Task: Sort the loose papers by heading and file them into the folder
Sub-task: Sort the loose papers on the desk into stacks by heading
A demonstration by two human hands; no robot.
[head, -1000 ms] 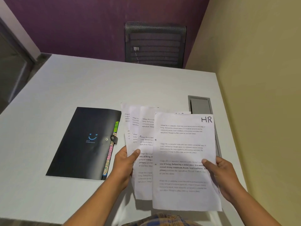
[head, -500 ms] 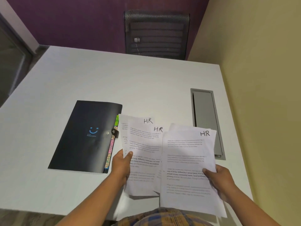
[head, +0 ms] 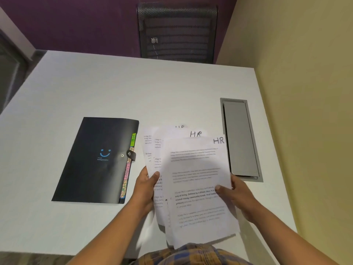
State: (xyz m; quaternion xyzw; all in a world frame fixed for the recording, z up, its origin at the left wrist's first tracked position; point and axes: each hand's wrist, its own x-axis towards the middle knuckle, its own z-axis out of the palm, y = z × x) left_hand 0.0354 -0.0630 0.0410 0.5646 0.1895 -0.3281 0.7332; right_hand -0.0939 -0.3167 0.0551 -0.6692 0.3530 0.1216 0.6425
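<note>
I hold a fan of white printed papers point(head: 193, 169) above the table's near edge, right of a closed black folder point(head: 95, 159). The top sheets carry a handwritten "HR" heading at their upper right corners. My left hand point(head: 145, 186) grips the fan's left edge, thumb on top. My right hand point(head: 235, 196) grips the front sheet's right edge, thumb pressed on the page. The folder lies flat on the table with a blue smile logo, a snap strap and coloured index tabs along its right side.
The white table point(head: 114, 92) runs to a yellow wall on the right. A grey cable hatch point(head: 239, 138) is set into the table just right of the papers. A black mesh chair point(head: 177, 33) stands at the far edge.
The front HR sheet in my right hand has slid left over the other sheets, closing the fan. The view has tilted down a little.
</note>
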